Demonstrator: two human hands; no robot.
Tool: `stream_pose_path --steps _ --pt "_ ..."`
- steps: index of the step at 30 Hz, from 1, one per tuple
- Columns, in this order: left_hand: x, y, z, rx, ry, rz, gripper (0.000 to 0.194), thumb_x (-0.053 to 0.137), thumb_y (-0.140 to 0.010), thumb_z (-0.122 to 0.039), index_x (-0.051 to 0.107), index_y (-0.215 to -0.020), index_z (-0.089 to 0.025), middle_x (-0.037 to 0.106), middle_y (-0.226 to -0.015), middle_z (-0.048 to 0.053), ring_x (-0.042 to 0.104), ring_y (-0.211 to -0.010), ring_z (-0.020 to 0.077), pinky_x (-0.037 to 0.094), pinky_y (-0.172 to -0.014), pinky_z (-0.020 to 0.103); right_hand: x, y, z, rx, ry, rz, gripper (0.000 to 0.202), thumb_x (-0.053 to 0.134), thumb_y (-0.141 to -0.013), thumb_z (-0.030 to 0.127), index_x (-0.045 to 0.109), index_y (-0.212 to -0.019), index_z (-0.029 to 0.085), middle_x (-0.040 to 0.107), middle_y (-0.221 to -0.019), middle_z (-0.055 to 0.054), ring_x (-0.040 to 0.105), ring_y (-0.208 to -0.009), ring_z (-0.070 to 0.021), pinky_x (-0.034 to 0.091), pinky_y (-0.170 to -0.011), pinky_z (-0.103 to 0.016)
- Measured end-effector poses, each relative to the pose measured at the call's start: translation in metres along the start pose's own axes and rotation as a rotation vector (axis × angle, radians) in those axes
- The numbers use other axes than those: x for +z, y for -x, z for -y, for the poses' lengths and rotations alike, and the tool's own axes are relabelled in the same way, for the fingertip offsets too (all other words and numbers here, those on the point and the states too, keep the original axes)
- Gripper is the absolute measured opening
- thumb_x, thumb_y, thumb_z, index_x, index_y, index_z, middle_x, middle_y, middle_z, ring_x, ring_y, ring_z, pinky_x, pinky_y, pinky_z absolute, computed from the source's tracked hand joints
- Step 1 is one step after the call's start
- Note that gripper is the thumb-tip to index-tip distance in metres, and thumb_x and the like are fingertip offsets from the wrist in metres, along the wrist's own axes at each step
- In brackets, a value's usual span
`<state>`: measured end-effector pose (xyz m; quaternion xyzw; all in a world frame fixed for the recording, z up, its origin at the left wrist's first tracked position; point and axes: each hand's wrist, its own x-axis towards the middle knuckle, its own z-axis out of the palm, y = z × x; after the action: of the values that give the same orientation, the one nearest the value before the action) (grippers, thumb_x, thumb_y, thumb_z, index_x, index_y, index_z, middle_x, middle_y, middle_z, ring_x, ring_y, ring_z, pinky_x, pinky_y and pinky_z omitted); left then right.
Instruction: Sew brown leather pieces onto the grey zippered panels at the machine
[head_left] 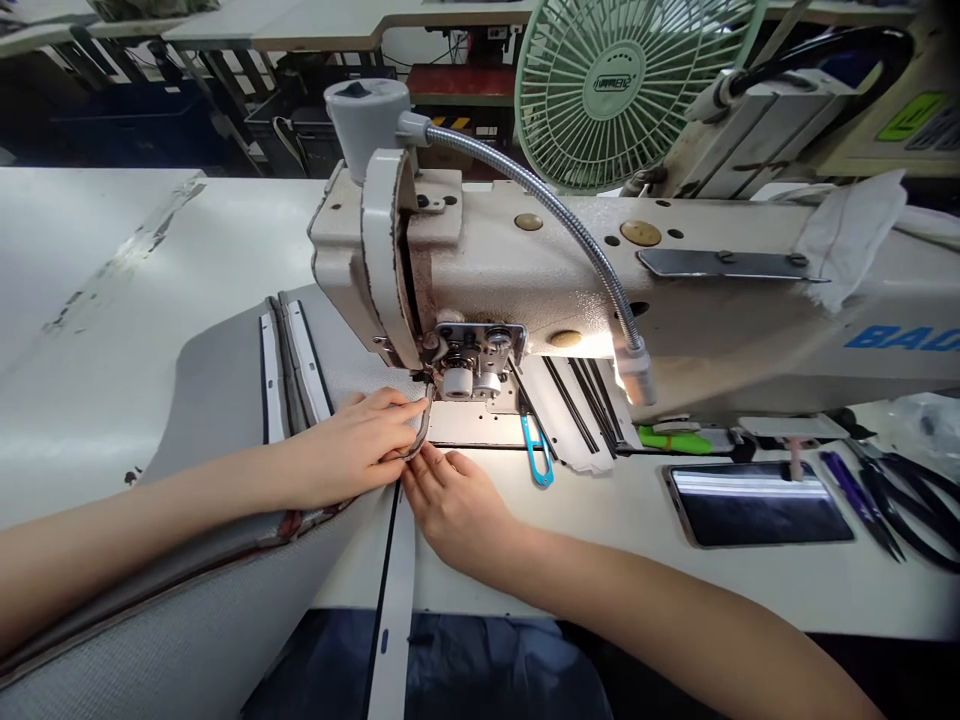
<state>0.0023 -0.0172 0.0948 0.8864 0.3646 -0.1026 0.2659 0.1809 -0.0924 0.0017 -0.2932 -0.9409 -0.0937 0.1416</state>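
Two bare hands meet at the edge of a grey fabric panel (217, 372), right in front of the needle area of a sewing machine (480, 250). The left hand (375, 435) lies over the panel with its fingers extended and spread, pressing the material rather than clenched on it. The right hand (459, 510) has its fingertips drawn together at the curved dark edging (425, 432), where a hanging white strip (400, 570) begins; I cannot tell whether it pinches anything, as the fingertips hide the contact. The hanging strip, black along one side, runs down past the counter's front edge, and its visible length looks loose, so the joining here seems only begun, with most of the strip left. The panel lies partly on the counter (82, 400) and partly over its front, beneath the left forearm. Farther up it, two white strips (271, 385) lie either side of a dark seam and look already fixed, which suggests that portion is done; the stitching itself is too small to check. Right of the needle, blue snips (538, 455) lie on the counter beside thin black lengths (574, 405) on a pale piece, apparently unused. Farther right are a phone (759, 508) and black-handled scissors (911, 500), and behind the machine stands a green fan (615, 85).
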Motion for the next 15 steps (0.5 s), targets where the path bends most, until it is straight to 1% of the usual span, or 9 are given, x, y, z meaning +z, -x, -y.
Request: stream_pose_path --steps 3,5,7,12,15 --pt "-0.0010 -0.0010 -0.0017 0.026 -0.010 -0.019 0.027 0.045 -0.090 -0.023 0.048 -0.064 -0.017 0.051 -0.143 0.007 0.042 -0.125 0.0279 0.041 -0.095 0.043 0.0003 -0.0001 -0.0004 0.006 -0.055 0.051 0.036 0.041 -0.097 0.012 0.058 -0.125 -0.002 0.064 -0.122 -0.025 0.059 -0.118 -0.0323 0.052 -0.082 -0.043" --pt "-0.0024 -0.0020 -0.0024 0.036 -0.013 -0.024 0.027 0.044 -0.089 -0.022 0.047 -0.063 -0.017 0.053 -0.139 0.007 0.043 -0.124 0.0279 0.041 -0.093 0.042 0.0007 -0.0005 -0.0015 0.009 -0.085 0.072 0.035 0.043 -0.097 0.012 0.058 -0.126 -0.002 0.063 -0.122 -0.026 0.058 -0.119 -0.0317 0.051 -0.084 -0.044" --pt "-0.0041 -0.0041 -0.0024 0.031 -0.018 -0.022 0.027 0.043 -0.089 -0.022 0.046 -0.063 -0.017 0.054 -0.138 0.006 0.044 -0.123 0.0284 0.041 -0.092 0.042 0.0013 -0.0012 -0.0036 0.025 -0.085 0.072 0.035 0.044 -0.097 0.013 0.058 -0.125 -0.001 0.064 -0.122 -0.025 0.058 -0.119 -0.0313 0.050 -0.086 -0.044" --pt "-0.0070 -0.0095 0.0000 0.006 -0.017 -0.022 0.027 0.043 -0.088 -0.022 0.044 -0.062 -0.017 0.056 -0.131 0.006 0.043 -0.123 0.0285 0.038 -0.093 0.044 0.0020 -0.0033 -0.0086 0.071 -0.037 0.048 0.034 0.042 -0.095 0.011 0.060 -0.123 0.002 0.065 -0.123 -0.021 0.058 -0.118 -0.0315 0.051 -0.080 -0.041" --pt "-0.0068 -0.0100 0.0011 -0.001 -0.006 -0.029 0.026 0.044 -0.088 -0.022 0.044 -0.062 -0.017 0.057 -0.127 0.006 0.043 -0.122 0.0280 0.039 -0.093 0.043 0.0019 -0.0041 -0.0093 0.073 -0.045 0.043 0.034 0.043 -0.094 0.010 0.060 -0.123 0.000 0.065 -0.123 -0.022 0.058 -0.117 -0.0318 0.050 -0.080 -0.040"
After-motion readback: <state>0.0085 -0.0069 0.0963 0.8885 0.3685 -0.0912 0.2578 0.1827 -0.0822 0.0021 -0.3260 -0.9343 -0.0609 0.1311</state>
